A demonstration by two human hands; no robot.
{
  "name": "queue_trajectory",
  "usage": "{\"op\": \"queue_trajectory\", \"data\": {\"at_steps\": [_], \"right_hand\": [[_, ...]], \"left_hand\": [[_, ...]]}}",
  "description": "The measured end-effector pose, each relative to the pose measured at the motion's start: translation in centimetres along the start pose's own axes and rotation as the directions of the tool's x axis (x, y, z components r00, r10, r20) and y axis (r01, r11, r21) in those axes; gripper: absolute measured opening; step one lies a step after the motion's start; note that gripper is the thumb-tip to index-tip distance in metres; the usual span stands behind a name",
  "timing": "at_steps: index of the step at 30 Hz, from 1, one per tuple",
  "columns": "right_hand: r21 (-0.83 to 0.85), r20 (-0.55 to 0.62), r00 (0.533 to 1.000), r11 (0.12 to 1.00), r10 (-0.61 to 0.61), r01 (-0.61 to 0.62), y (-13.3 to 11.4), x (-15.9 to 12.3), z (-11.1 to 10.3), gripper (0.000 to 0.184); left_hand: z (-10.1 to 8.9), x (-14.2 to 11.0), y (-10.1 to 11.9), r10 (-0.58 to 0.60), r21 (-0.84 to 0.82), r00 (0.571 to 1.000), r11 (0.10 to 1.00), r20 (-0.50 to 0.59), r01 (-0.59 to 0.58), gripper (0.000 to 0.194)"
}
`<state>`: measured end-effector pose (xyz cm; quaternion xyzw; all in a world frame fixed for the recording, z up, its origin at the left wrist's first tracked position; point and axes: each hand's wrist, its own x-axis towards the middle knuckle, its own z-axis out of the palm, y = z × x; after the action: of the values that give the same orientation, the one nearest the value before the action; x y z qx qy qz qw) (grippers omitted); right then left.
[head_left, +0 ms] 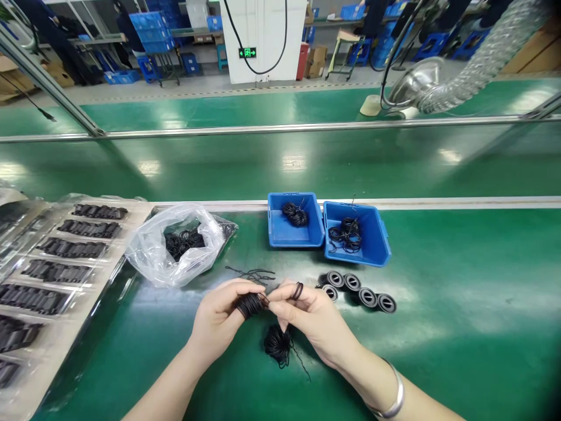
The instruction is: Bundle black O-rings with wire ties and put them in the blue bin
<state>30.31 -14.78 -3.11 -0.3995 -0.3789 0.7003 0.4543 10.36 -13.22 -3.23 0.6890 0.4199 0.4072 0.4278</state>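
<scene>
My left hand (221,316) is closed around a bundle of thin black cord (249,305). At the bundle's right end, my right hand (309,316) has its thumb and fingertips pinched on the strands. Black loops (298,290) circle one finger of that hand. Just below the hands a second coil of black cord (277,344) lies on the green table, with a loose strand trailing right. Behind the fingers are some loose black strands (254,273). Several round black parts with grey ring faces (352,282) lie on the table to the right of my right hand.
Two blue bins (280,238) (372,257) with black cord inside stand beyond my hands. At the left is an open clear plastic bag (144,251) of black cord. Trays of black parts (87,275) line the left edge. A metal rail (263,130) and flexible duct (473,82) are farther back.
</scene>
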Motion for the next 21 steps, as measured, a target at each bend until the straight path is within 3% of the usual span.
{"op": "queue_trajectory", "data": {"at_steps": [5, 9, 12, 15, 18, 21], "right_hand": [[-0.111, 0.022, 1.000, 0.994, -0.016, 0.019, 0.25, -0.09, -0.11, 0.018], [0.017, 0.013, 0.998, 0.998, 0.064, -0.064, -0.06, -0.08, -0.10, 0.027], [0.173, 0.020, 0.985, 0.969, 0.173, -0.174, -0.25, -0.09, 0.02, 0.029], [0.303, 0.070, 0.975, 0.927, 0.210, -0.222, -0.24, -0.06, -0.04, 0.027], [0.454, 0.059, 0.985, 0.874, 0.164, -0.173, -0.32, 0.14, -0.44, 0.019], [0.510, -0.015, 0.990, 0.853, 0.138, -0.111, -0.65, 0.43, -0.94, 0.016]], "left_hand": [[-0.05, 0.31, -0.06, 0.197, 0.183, 0.978, 0.961, 0.062, -0.205, 0.034], [0.00, 0.12, -0.19, 0.219, 0.157, 0.973, 0.961, 0.075, -0.229, 0.042], [0.23, -0.16, -0.16, 0.154, -0.001, 0.987, 0.988, 0.041, -0.154, 0.038], [0.61, -0.24, -0.11, 0.004, -0.240, 1.000, 0.971, -0.016, -0.007, 0.025], [0.75, -0.06, -0.08, -0.161, -0.422, 0.984, 0.899, -0.074, 0.115, 0.016], [0.60, 0.13, 0.03, -0.196, -0.472, 0.975, 0.873, -0.100, 0.127, 0.013]]}}
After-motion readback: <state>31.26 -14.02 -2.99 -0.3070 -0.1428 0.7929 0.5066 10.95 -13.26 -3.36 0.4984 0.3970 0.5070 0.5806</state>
